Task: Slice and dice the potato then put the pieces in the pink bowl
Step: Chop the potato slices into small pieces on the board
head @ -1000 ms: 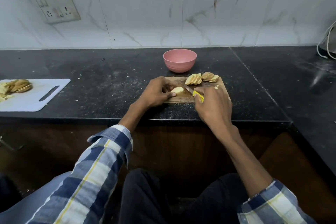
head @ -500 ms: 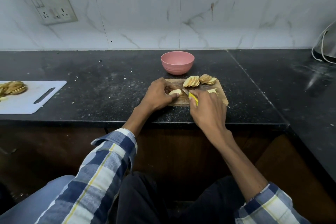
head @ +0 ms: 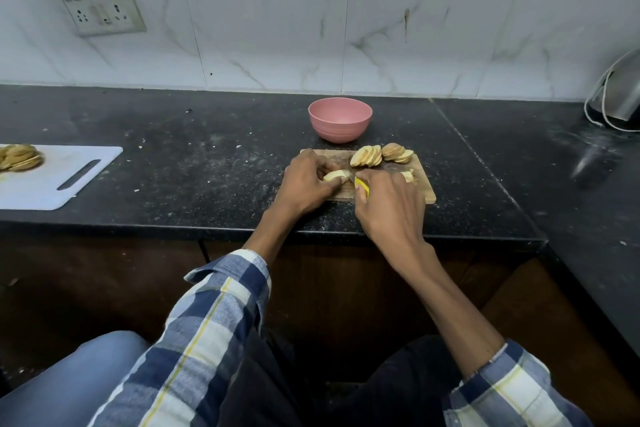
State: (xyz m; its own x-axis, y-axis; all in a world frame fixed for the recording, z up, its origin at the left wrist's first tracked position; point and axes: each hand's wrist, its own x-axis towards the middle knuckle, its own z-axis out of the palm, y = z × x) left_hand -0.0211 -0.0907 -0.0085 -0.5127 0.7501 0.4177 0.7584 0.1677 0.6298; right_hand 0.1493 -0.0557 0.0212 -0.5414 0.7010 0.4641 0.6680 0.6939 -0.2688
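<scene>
At the far left we see a white board (head: 59,177) on the black counter (head: 194,170), with a heap of potato slices (head: 20,157) at its left end. On the wall above it is a socket plate (head: 98,2).

Moving right, our left hand (head: 306,184) rests on the left part of the wooden board (head: 427,192), its fingers curled round a pale potato piece (head: 335,175) and pinning it to the wood. Just right of that piece the knife (head: 361,186) shows only a short stretch of blade and a yellow handle; our right hand (head: 389,206) is wrapped round that handle, blade touching the piece.

Behind the hands, two fanned rows of slices (head: 381,154) lie along the far edge of the wooden board, and a few small bits (head: 408,175) sit near its right side, partly hidden by the right hand.

The pink bowl (head: 340,118) stands on the counter just behind the wooden board; we cannot see into it.

Far right, a metal appliance (head: 620,97) with a white cord sits by the wall.
</scene>
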